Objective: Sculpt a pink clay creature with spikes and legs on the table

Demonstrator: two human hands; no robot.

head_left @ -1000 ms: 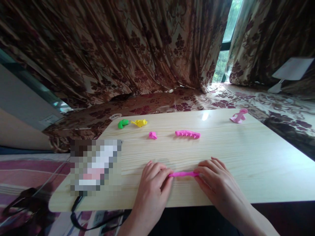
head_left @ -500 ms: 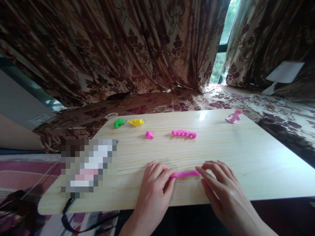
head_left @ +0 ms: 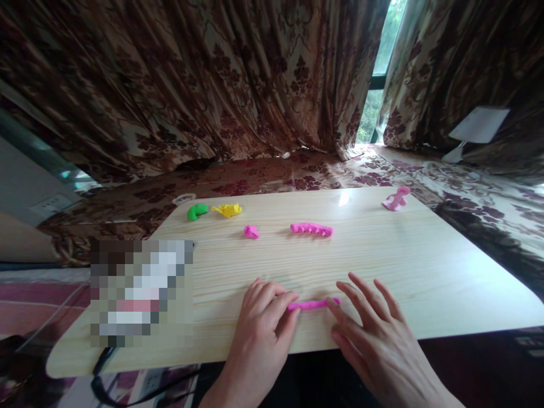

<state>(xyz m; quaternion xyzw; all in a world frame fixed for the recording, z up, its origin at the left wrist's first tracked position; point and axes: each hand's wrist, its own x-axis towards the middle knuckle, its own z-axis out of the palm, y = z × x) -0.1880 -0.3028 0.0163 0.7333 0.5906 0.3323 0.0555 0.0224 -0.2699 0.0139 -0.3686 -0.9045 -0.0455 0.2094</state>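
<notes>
A thin roll of pink modelling clay (head_left: 312, 305) lies on the light wooden table close to its front edge. My left hand (head_left: 267, 317) pinches the roll's left end between thumb and forefinger. With fingers spread, my right hand (head_left: 374, 323) rests its index fingertip on the roll near the right end. Beyond the hands lie a thicker pink clay piece with a row of small points (head_left: 311, 229) and a small pink lump (head_left: 251, 232).
Green clay (head_left: 197, 212) and yellow clay (head_left: 228, 210) lie at the table's back left. A pale pink clay figure (head_left: 397, 199) stands at the back right. A blurred-out flat object (head_left: 144, 289) with a black strap covers the left side. A white lamp (head_left: 478, 124) stands beyond the table.
My right hand has spread its fingers and put its index fingertip onto the clay roll. My left hand keeps its pinch on the left end. The whole view has shifted slightly.
</notes>
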